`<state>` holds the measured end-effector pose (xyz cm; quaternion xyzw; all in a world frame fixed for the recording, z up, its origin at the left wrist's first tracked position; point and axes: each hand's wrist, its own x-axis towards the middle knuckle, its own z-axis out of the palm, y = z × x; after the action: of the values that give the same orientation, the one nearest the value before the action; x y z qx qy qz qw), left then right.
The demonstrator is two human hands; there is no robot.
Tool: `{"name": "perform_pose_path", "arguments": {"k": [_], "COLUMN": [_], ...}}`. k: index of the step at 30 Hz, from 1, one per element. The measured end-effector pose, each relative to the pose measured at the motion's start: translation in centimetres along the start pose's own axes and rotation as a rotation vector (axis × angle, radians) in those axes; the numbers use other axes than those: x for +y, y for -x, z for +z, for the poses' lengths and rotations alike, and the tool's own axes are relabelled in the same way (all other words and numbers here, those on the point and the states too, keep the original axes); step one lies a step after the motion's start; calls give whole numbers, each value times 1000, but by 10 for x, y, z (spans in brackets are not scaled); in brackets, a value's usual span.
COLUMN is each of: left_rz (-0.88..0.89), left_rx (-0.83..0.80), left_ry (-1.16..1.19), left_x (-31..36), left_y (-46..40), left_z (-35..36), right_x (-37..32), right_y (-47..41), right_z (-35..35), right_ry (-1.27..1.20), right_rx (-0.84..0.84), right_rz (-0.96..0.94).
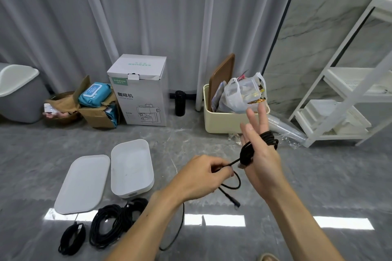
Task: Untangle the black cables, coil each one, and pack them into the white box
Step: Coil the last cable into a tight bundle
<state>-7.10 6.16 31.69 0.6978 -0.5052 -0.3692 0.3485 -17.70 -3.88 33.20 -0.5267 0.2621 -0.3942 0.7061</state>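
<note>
Far left: grey plastic bin with white lid [18, 91] against the curtain, then an open brown cardboard box holding a teal wipes pack [95, 99]. On the grey marble floor [318, 176] in front of me, left to right: small black cable coil [72, 239], bigger pile of black cables [114, 220] just beside it, both near the front edge of the flat white plastic lid [82, 182]. Lid lies touching the left side of the open white rectangular plastic box [131, 167]. I see no cable in the box. Behind it, a tall white coffee-machine carton [141, 91], with a black cylindrical bottle [179, 103] to its right.

My left hand [201, 174]: fingers curled, pinching a black cable [232, 184] at mid-run. A loop and the black plug end [233, 202] dangle below the hand; another run trails down past my left forearm to the floor.

My right hand [261, 152]: held up, fingers straight and spread, same cable wound in several turns round the palm [254, 146], thumb side pressed against the bundle. One connector end pokes out at the base of the wrap.

Behind the right hand: cream plastic tub [222, 121] stuffed with plastic bags and a brown board. Stack of clear plastic cups [286, 129] lies on the floor beside it. White metal shelf rack [350, 91] far right.
</note>
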Motion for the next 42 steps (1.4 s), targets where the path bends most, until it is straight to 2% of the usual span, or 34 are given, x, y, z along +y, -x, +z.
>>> {"name": "perform_pose_path", "arguments": {"k": [6, 11, 13, 17, 21, 25, 30, 38, 42], "left_rz": [-124, -197, -221, -213, -178, -62, -80, -67, -37], "left_rx": [137, 210, 254, 316, 231, 191, 193, 163, 189], "left_ry": [-45, -68, -55, 71, 212, 324, 432, 370, 432], "left_x": [1, 0, -2, -1, 3, 0, -2, -5, -2], "left_y": [-2, 0, -1, 1, 0, -1, 3, 2, 0], "left_z": [-6, -7, -11, -14, -17, -21, -26, -25, -22], "right_x": [11, 15, 9, -6, -9, -8, -11, -13, -13], "right_y": [5, 11, 14, 19, 18, 14, 8, 6, 7], "right_z": [-3, -7, -7, -4, -2, -4, -8, -9, -7], "right_ry": [592, 1011, 969, 694, 556, 362, 58, -73, -67], "right_rx": [-196, -417, -491, -600, -594, -458, -318, -279, -279], "right_rz": [106, 285, 375, 487, 560, 550, 510, 484, 495]}}
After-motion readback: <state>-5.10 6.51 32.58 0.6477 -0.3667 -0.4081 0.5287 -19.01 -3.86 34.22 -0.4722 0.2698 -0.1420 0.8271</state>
